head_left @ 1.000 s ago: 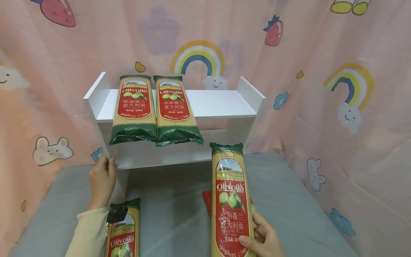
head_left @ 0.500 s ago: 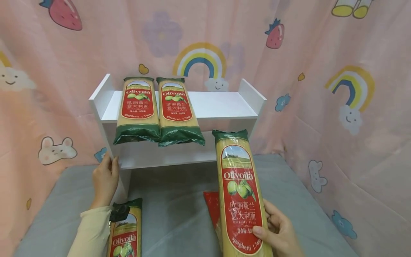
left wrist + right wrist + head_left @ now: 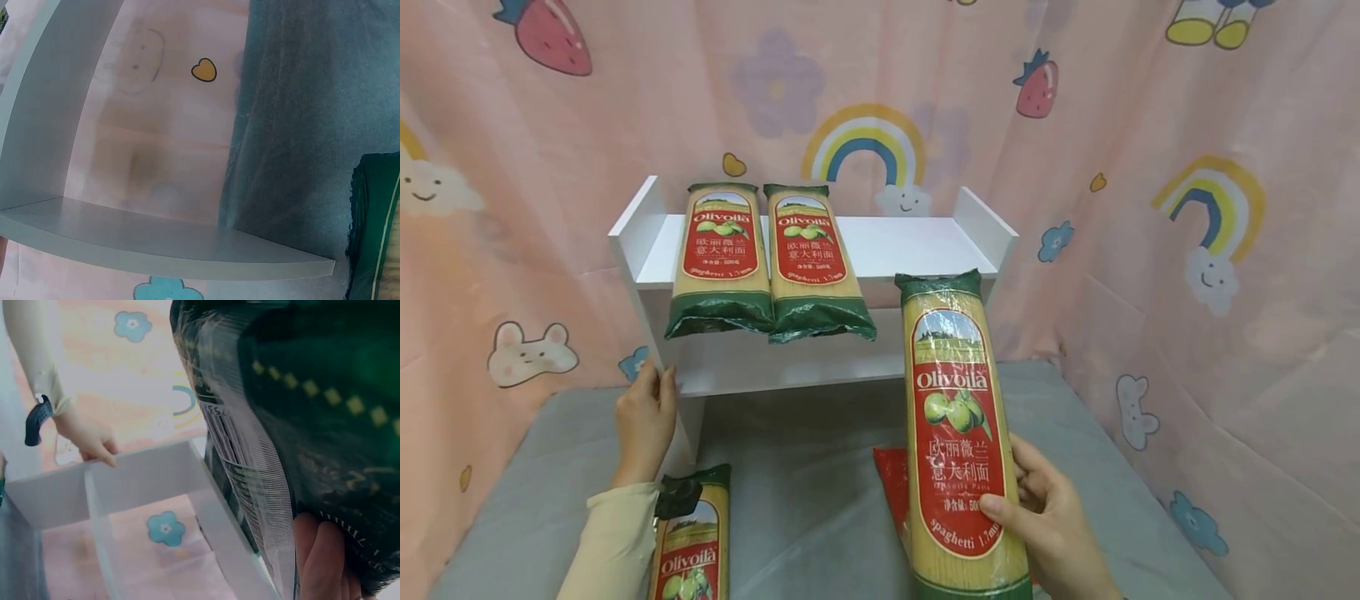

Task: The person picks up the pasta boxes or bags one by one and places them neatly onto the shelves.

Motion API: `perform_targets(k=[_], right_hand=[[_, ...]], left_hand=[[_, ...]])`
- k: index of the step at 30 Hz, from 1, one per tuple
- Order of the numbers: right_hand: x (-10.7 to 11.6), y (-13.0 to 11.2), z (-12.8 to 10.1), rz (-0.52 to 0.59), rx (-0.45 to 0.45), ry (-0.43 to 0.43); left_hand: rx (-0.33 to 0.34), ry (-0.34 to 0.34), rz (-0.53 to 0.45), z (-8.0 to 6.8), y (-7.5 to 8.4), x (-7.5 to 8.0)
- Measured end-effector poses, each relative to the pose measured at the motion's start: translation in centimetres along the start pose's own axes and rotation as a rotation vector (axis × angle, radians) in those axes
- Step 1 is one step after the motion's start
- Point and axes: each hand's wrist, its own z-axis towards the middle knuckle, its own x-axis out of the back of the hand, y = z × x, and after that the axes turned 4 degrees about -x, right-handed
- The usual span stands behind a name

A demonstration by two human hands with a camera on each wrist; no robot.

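My right hand (image 3: pixel 1048 521) grips the lower right side of an Olivoilà spaghetti pack (image 3: pixel 955 442), thumb on its front. The pack stands nearly upright, its green top overlapping the right part of a white two-tier shelf (image 3: pixel 910 246) in the head view. In the right wrist view, the pack's dark green back (image 3: pixel 337 394) fills the upper right, with fingers (image 3: pixel 319 550) against it. My left hand (image 3: pixel 646 425) holds the shelf's left side panel at the lower board. Two more spaghetti packs, a left one (image 3: pixel 721 258) and a right one (image 3: pixel 812 258), lie side by side on the top board, ends overhanging its front.
Another spaghetti pack (image 3: pixel 696 542) lies on the grey cloth (image 3: pixel 805 492) by my left forearm. A red packet (image 3: pixel 891 483) lies partly hidden behind the held pack. A pink patterned curtain (image 3: pixel 865 67) hangs behind and around the shelf.
My right hand has raised the spaghetti pack, first up and right, then further up toward the shelf. My left hand stays at the shelf's side panel.
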Motion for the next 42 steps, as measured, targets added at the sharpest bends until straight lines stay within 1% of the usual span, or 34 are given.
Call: perform_targets(k=[6, 10, 13, 18, 21, 26, 32, 38, 42], right_hand=[[-0.2, -0.7, 1.5, 0.007, 0.036, -0.011], [-0.3, -1.3, 2.6, -0.01, 0.064, -0.034], [-0.4, -1.6, 3.6, -0.016, 0.08, -0.044], [-0.2, -2.2, 5.4, -0.016, 0.086, -0.025], [-0.2, -2.3, 6.5, 0.008, 0.088, -0.037], [-0.2, -2.4, 8.1, 0.059, 0.081, -0.041], [-0.2, -2.8, 10.8, 0.07, 0.084, -0.033], [-0.3, -3.5, 13.4, 0.093, 0.038, -0.001], [-0.3, -4.0, 14.7, 0.091, 0.0, 0.011]], left_hand=[[-0.007, -0.007, 0.004, 0.0, 0.0, 0.1], [-0.002, -0.01, 0.001, 0.0, 0.0, 0.2], [-0.012, -0.008, -0.005, 0.0, 0.0, 0.1], [-0.034, -0.007, -0.022, 0.0, -0.1, -0.4], [-0.039, 0.003, -0.03, -0.2, -0.1, -0.4], [-0.038, 0.029, -0.014, -0.2, -0.2, -0.1], [-0.045, 0.023, 0.007, 0.0, -0.2, 0.1], [-0.056, 0.018, -0.001, -0.2, -0.4, 0.0], [-0.069, 0.033, -0.007, -0.2, -0.4, -0.1]])
